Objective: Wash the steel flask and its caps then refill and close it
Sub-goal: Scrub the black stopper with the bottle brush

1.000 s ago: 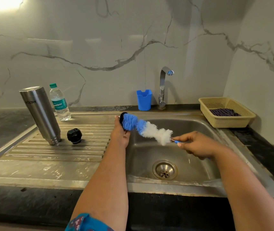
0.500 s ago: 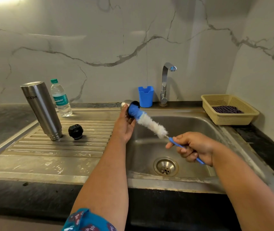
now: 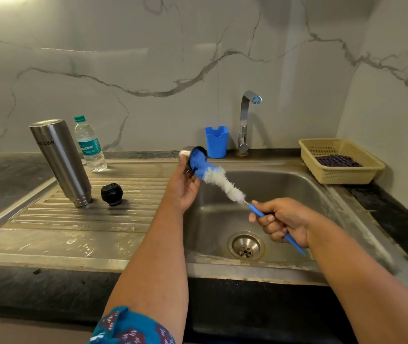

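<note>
1. The outer cap (image 3: 190,157) of the flask is held in the left hand (image 3: 181,188), above the left edge of the sink basin (image 3: 284,194). Its open mouth is turned to the right and a little toward the person; the fingers are curled around it.

2. The bottle brush (image 3: 219,181) is gripped at its blue handle by the right hand (image 3: 282,222), fingers closed around the handle. The blue tip of the bristles is pushed inside the cap.

3. The long axis of the brush runs from lower right to upper left, straight into the mouth of the cap. The scrubbing is judged to depend on this line being kept.

4. The steel flask (image 3: 60,162) is placed upside down on the ribbed drainboard (image 3: 49,219), well to the left of the left hand. The black inner cap (image 3: 111,194) lies just beside it.

5. A plastic water bottle (image 3: 89,145) stands behind the flask. A blue holder (image 3: 216,141) and the tap (image 3: 246,120) are behind the cap, and a basket (image 3: 341,161) is seen at the far right.

6. No water is seen coming from the tap. Nothing is found between the hands and the basin, so rinsing is not hindered.
</note>
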Demonstrator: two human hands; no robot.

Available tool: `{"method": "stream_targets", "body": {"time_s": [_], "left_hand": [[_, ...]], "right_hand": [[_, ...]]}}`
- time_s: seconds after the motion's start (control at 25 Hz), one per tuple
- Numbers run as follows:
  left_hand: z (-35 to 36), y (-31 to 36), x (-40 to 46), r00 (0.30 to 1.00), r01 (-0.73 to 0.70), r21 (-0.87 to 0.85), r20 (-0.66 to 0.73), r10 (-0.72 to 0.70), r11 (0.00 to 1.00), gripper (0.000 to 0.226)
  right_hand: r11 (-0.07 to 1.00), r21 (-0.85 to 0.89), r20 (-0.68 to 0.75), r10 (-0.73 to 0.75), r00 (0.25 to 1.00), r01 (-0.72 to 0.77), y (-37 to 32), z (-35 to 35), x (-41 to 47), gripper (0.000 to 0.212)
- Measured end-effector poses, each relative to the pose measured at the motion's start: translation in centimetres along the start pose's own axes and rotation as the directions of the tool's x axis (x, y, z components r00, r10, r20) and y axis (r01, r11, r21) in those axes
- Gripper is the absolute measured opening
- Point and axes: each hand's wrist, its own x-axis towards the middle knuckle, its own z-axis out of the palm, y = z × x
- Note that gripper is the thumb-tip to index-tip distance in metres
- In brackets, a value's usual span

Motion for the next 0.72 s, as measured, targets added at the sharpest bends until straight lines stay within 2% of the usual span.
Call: {"method": "stream_targets", "body": {"time_s": [0.04, 0.08, 0.16, 0.2, 0.28, 0.32, 0.44, 0.48, 0.52, 0.56, 0.6, 0.64, 0.68, 0.72], "left_hand": [[0.2, 0.2, 0.0, 0.999, -0.01, -0.045, 0.03, 0.012, 0.999, 0.047], [0.4, 0.3, 0.1, 0.999, -0.024, -0.059, 0.036, 0.026, 0.998, 0.048], [0.3, 0.1, 0.2, 0.999, -0.045, 0.001, -0.024, 0.045, 0.999, 0.035], [0.0, 0.0, 0.1, 0.996, -0.045, 0.043, -0.071, 0.048, 0.998, 0.027], [-0.5, -0.1, 0.2, 0.992, -0.026, 0.079, -0.123, 0.035, 0.997, 0.019], [-0.5, 0.1, 0.2, 0.99, -0.014, 0.074, -0.136, 0.024, 0.997, 0.02], [0.2, 0.3, 0.2, 0.987, 0.007, 0.072, -0.158, 0.005, 0.997, 0.021], [0.1, 0.2, 0.3, 0.989, 0.01, 0.074, -0.147, 0.001, 0.997, 0.018], [0.1, 0.2, 0.3, 0.992, 0.011, 0.062, -0.123, -0.003, 0.998, 0.016], [0.0, 0.2, 0.3, 0.996, 0.01, 0.035, -0.094, -0.007, 0.999, 0.017], [-0.2, 0.2, 0.3, 0.997, 0.009, 0.008, -0.07, -0.009, 1.0, 0.021], [-0.5, 0.3, 0.3, 0.998, 0.008, -0.004, -0.061, -0.008, 1.0, 0.023], [-0.6, 0.5, 0.3, 0.999, 0.008, -0.003, -0.054, -0.008, 1.0, 0.023], [-0.6, 0.5, 0.2, 0.999, 0.008, 0.002, -0.05, -0.007, 1.0, 0.02]], "right_hand": [[0.997, 0.069, 0.03, 0.026, 0.999, -0.028, 0.1, 0.1, -0.1, 0.042], [1.0, 0.027, -0.002, -0.003, 1.0, 0.003, 0.3, 0.2, 0.0, 0.045], [0.964, -0.228, -0.141, -0.169, 0.976, 0.134, 0.3, 0.7, 0.8, 0.047], [0.892, -0.41, -0.194, -0.289, 0.937, 0.19, 0.2, 0.9, 1.0, 0.044], [0.629, -0.741, -0.206, -0.545, 0.813, 0.234, 0.4, 0.6, 1.5, 0.034], [0.519, -0.826, -0.208, -0.643, 0.737, 0.219, 0.5, 0.2, 1.6, 0.028], [0.389, -0.91, -0.271, -0.819, 0.506, 0.142, 0.1, -1.1, 0.8, 0.02], [0.375, -0.919, -0.273, -0.827, 0.491, 0.121, 0.0, -1.3, 0.6, 0.021], [0.395, -0.909, -0.269, -0.801, 0.536, 0.134, 0.0, -1.4, 0.7, 0.023], [0.489, -0.85, -0.264, -0.717, 0.645, 0.196, -0.1, -1.6, 0.7, 0.026], [0.685, -0.684, -0.257, -0.548, 0.796, 0.251, -0.2, -1.6, 0.6, 0.029], [0.885, -0.404, -0.196, -0.329, 0.924, 0.23, -0.3, -1.5, 0.3, 0.031], [0.978, -0.156, -0.104, -0.154, 0.983, 0.137, -0.3, -1.4, 0.1, 0.034], [0.998, -0.017, -0.044, -0.065, 0.997, 0.064, -0.3, -1.4, 0.0, 0.036]]}}
